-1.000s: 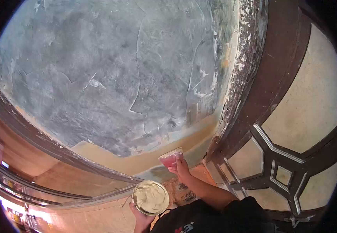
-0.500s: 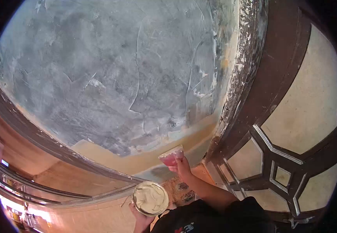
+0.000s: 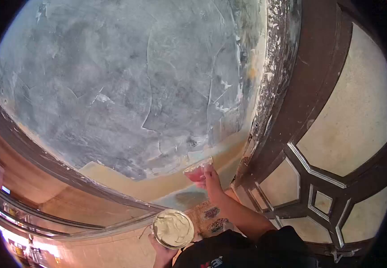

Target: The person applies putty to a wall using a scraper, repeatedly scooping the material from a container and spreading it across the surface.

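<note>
My right hand [image 3: 212,178] grips a red putty knife [image 3: 196,172] with whitish smears along its wide edge. That edge overlaps the tan strip at the bottom of the wall [image 3: 113,80], just under the grey plastered area. Lower down, my left hand [image 3: 161,251] is closed around the side of a round tub [image 3: 154,235], supporting it from below. Creamy pale putty [image 3: 174,228] with swirled ridges fills it nearly to the rim. Most of my left fingers are hidden by the tub.
A flaking dark frame [image 3: 265,102] runs up the wall's right side. Past it stands a brown panelled door [image 3: 323,67] with pale insets. To the left, a dark trim [image 3: 37,147] borders the wall. Stained floor [image 3: 202,212] shows beside the tub.
My right hand and the putty knife have moved slightly up the wall. The tub stays in my left hand, and the view has shifted a little.
</note>
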The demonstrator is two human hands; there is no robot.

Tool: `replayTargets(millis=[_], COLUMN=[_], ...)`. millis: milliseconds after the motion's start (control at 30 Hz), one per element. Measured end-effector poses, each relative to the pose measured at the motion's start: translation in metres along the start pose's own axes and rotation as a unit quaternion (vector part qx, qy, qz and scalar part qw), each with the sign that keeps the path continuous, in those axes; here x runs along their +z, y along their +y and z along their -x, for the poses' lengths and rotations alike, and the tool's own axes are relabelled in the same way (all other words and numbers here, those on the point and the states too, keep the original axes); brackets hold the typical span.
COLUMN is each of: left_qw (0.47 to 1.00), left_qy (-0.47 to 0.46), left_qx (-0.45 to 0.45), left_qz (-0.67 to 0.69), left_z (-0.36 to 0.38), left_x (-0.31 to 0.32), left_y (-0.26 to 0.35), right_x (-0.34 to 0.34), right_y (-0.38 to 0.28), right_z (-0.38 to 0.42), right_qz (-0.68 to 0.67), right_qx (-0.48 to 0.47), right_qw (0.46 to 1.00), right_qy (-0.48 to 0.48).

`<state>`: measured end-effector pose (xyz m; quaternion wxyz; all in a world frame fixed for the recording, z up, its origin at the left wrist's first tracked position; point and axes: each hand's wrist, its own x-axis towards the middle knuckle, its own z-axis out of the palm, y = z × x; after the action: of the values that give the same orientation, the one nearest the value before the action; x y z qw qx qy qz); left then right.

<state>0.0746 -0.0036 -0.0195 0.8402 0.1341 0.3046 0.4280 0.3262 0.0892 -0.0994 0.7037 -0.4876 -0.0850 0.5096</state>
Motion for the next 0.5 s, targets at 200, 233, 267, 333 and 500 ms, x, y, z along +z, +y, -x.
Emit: replayTargets(millis=[200,233,267,333,500], left_qw=[1.0,1.0,1.0,1.0,1.0], left_qy=[-0.004,-0.005,-0.007,0.006,-0.01], left_qx=[0.001,0.001,0.0,0.003,0.007], left_qz=[-0.03,-0.029,-0.024,-0.016,-0.016], left_z=[0.0,0.0,-0.002,-0.007,-0.004], left_x=[0.001,-0.002,-0.005,-0.006,0.005], left_y=[-0.003,-0.005,-0.006,-0.008,-0.015], right_x=[-0.059,-0.06,-0.06,-0.045,-0.034], right_y=[0.038,0.038,0.039,0.023,0.002], right_z=[-0.033,-0.033,-0.033,-0.02,-0.034], right_qz=[0.02,0.021,0.021,0.021,0.047], right_qx=[0.047,0.046,0.034,0.023,-0.012], right_qw=[0.998,0.998,0.999,0.999,0.999], right_qy=[-0.035,-0.035,-0.021,-0.007,-0.02])
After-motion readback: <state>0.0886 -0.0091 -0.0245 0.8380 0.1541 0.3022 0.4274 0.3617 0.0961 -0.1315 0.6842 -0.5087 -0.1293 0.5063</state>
